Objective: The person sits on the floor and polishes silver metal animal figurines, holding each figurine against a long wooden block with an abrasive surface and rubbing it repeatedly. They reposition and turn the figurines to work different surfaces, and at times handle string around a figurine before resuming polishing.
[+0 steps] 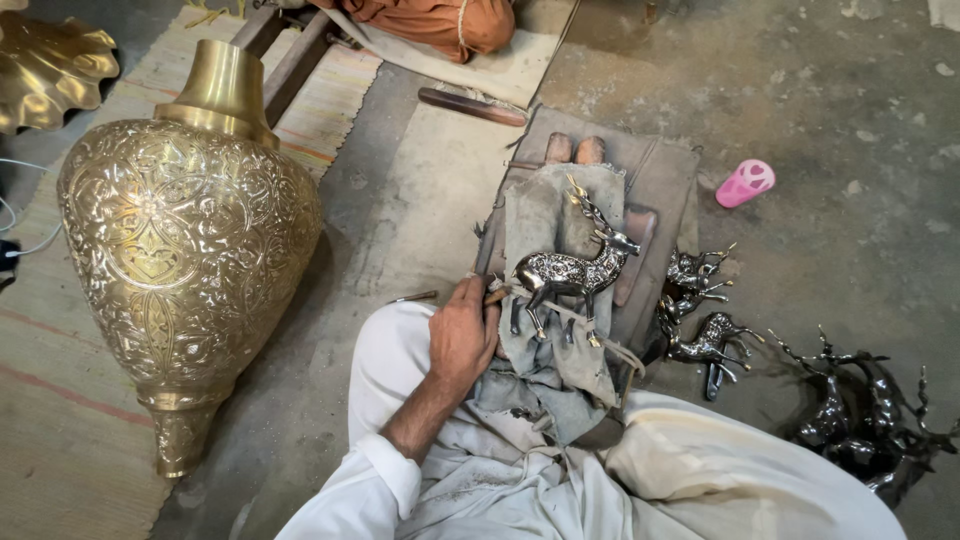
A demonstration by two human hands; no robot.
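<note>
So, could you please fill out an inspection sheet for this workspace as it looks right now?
Surface: bare concrete floor with a striped mat on the left; a dark padded block draped with grey cloth sits before the person's knees.
Job's things: a silver deer figurine lies on the cloth.
Clutter: more deer figurines beside the block, dark ones further right, a pink plastic item.
Hands: left hand rests at the deer's hind end, fingers curled on a small tool; right hand not in view.
Cables: white wires at the left edge.
Surroundings: large engraved brass vessel on the mat; another person's orange clothing at the top.
</note>
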